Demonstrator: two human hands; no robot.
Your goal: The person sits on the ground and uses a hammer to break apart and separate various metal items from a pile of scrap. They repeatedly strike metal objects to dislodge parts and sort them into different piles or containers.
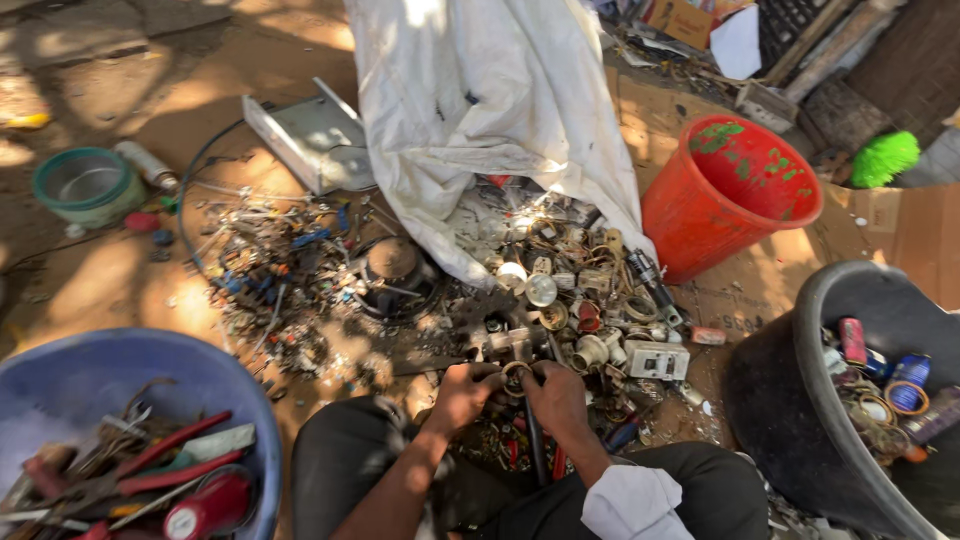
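Seated on the sandy ground, knees apart, with both hands brought together low over the lap. Left hand [462, 393] curled shut on one side of a small round brass-coloured metal ring part [517, 377]; right hand [556, 395] closed on its other side, fingers pinching the rim. Held between the two grips like that, apparently so the piece can be steadied by one hand while the other bears on it. Whether a tool sits in the right grip cannot be told; a dark slim rod [535, 450] runs down just below it, between the legs.

Just beyond the grips, within easy reach: a spread heap of mixed metal scrap, caps, rings and switch parts [560, 290], spilling from the mouth of a dirty white woven sack [480, 110]. Containers ringed around the grips, seemingly for sorting. Left of the left grip, a blue plastic tub [110, 365] with red-handled tools. Right of the right grip, a black round bin [830, 300] holding cans and rings. Beyond that, tipped on its side, a red plastic bucket [700, 215].
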